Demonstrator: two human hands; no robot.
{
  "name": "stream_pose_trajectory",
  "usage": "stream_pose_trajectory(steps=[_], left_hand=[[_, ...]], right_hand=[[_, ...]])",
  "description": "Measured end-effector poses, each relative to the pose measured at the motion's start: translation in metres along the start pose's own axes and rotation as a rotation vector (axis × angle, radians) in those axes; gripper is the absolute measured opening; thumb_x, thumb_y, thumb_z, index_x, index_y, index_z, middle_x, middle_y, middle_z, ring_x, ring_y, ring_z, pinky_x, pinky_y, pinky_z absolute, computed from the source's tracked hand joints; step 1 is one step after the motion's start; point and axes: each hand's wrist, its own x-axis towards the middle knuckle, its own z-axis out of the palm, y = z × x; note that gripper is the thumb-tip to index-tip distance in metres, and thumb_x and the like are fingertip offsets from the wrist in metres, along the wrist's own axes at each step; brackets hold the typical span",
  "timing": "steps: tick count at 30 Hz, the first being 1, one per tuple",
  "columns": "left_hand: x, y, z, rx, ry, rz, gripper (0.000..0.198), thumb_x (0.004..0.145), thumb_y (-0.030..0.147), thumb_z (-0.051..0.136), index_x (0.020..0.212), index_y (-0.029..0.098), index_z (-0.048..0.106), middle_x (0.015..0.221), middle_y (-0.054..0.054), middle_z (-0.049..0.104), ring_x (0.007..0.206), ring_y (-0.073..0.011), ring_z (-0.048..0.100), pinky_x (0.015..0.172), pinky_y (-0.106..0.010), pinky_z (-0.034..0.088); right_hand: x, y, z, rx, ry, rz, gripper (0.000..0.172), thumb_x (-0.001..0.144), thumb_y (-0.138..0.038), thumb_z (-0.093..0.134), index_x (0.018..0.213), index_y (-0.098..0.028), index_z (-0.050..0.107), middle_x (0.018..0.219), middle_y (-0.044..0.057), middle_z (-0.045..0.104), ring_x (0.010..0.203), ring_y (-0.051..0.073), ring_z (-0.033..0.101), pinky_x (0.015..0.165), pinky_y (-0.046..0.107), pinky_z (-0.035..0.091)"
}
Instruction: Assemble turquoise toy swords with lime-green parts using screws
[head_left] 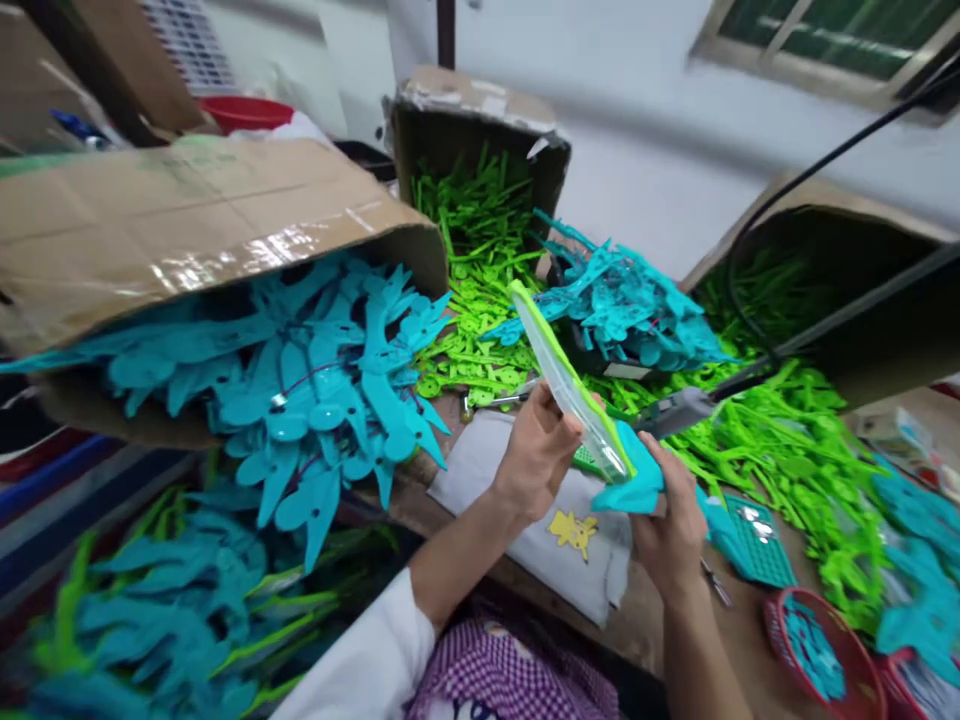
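A plastic toy piece with a teal end and a long clear blade edged in bright green (pixel 576 395) is held up, tilted, above the worktable. My right hand (pixel 673 515) is closed round its teal end. On the blade's near side, my left hand (pixel 536 450) has its fingers curled against the clear part. Beneath both hands lies a folded grey cloth with a yellow cartoon print (pixel 570 535). A grey-bodied tool with a black cable (pixel 675 410) is just behind the teal end.
At the left, a cardboard box (pixel 225 200) spills teal plastic parts (pixel 322 390). Green parts (pixel 787 440) heap across the back and right. More teal parts (pixel 622 300) fill a dark bin behind. A teal perforated basket (pixel 759 545) and a red basket (pixel 862 650) stand at right.
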Motion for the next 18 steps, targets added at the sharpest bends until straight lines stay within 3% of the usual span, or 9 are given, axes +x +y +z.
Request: stream_pose_trajectory(steps=[4,7,10,13,18], left_hand=[[-0.003,-0.002,0.007,0.042,0.013,0.009,0.061,0.046,0.05,0.087,0.092,0.02,0.06,0.086,-0.003,0.067,0.1,-0.0265,0.064,0.083,-0.034,0.052],[-0.002,-0.004,0.011,0.083,0.076,0.095,0.061,0.044,0.052,0.087,0.088,0.021,0.06,0.084,-0.001,0.065,0.097,-0.0235,0.063,0.082,-0.03,0.051],[0.002,-0.006,0.014,0.069,0.132,0.152,0.054,0.051,0.054,0.084,0.088,0.022,0.059,0.084,0.001,0.063,0.09,-0.0183,0.063,0.082,-0.028,0.049],[0.004,-0.006,0.015,0.04,0.125,0.159,0.044,0.061,0.051,0.08,0.086,0.022,0.059,0.08,0.003,0.06,0.083,-0.0147,0.062,0.08,-0.026,0.049],[-0.003,-0.004,0.012,0.086,0.086,0.142,0.047,0.059,0.051,0.082,0.092,0.023,0.061,0.083,0.002,0.062,0.085,-0.0165,0.061,0.083,-0.028,0.047]], right_hand=[[-0.001,-0.001,-0.008,0.11,-0.009,0.098,0.062,0.084,-0.024,0.057,0.142,-0.025,0.035,0.134,0.012,0.056,0.125,0.028,0.052,0.101,0.049,0.044],[0.004,0.001,-0.015,0.196,-0.027,0.164,0.061,0.084,-0.024,0.057,0.141,-0.024,0.035,0.131,0.012,0.058,0.122,0.026,0.054,0.1,0.046,0.045],[0.012,0.007,-0.021,0.229,-0.027,0.189,0.053,0.084,-0.026,0.058,0.135,-0.024,0.044,0.129,0.01,0.059,0.119,0.025,0.056,0.098,0.043,0.047],[0.014,0.013,-0.024,0.237,-0.003,0.204,0.051,0.083,-0.03,0.061,0.131,-0.024,0.047,0.129,0.01,0.059,0.119,0.025,0.056,0.097,0.043,0.047],[0.006,0.012,-0.025,0.274,0.012,0.178,0.047,0.085,-0.03,0.057,0.13,-0.026,0.047,0.128,0.01,0.059,0.118,0.025,0.055,0.097,0.044,0.046]])
